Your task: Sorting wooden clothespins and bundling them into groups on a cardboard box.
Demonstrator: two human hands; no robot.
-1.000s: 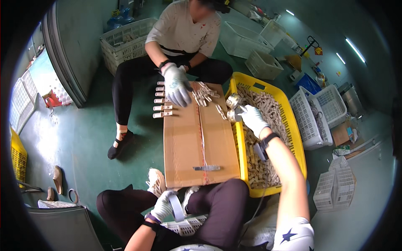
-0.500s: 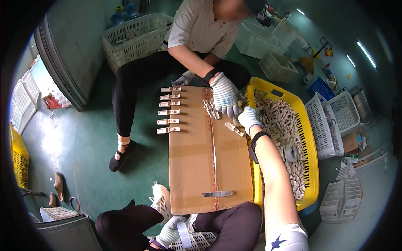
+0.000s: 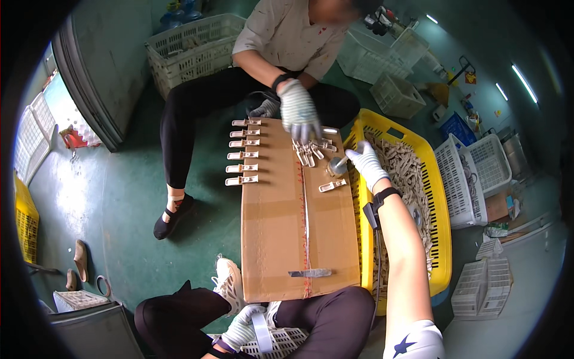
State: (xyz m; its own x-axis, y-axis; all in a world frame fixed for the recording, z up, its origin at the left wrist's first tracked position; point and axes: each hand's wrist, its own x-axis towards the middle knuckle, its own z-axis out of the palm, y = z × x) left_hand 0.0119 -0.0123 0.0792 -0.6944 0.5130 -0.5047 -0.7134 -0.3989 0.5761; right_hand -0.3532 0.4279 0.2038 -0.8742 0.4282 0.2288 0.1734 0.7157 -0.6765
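Note:
My right hand point(image 3: 369, 166), in a striped white glove, is closed around a thin pale stick point(image 3: 342, 161) at the board's far right edge. The stick's lower end meets a small round grey pot point(image 3: 336, 169) standing on the cardboard point(image 3: 275, 233). My left hand point(image 3: 244, 329), also gloved, grips a flat pale strip point(image 3: 261, 334) low beside my lap. Several beige clips point(image 3: 243, 155) are fixed along the cardboard's left edge. Loose clips point(image 3: 308, 154) lie at its far end, under a co-worker's gloved hand point(image 3: 300, 110). A single clip point(image 3: 332, 185) lies near the pot.
A yellow basket point(image 3: 443, 239) full of beige clips stands against the cardboard's right side. White crates point(image 3: 463, 197) are farther right. Another person sits opposite, with a large white crate point(image 3: 194, 45) behind. A strip of grey tape point(image 3: 310, 273) sticks to the cardboard near me.
My right hand has drawn slightly right and up, and the grey pot now shows. The co-worker's hand has moved left, away from mine. The clip near the pot has shifted. My left hand stays put.

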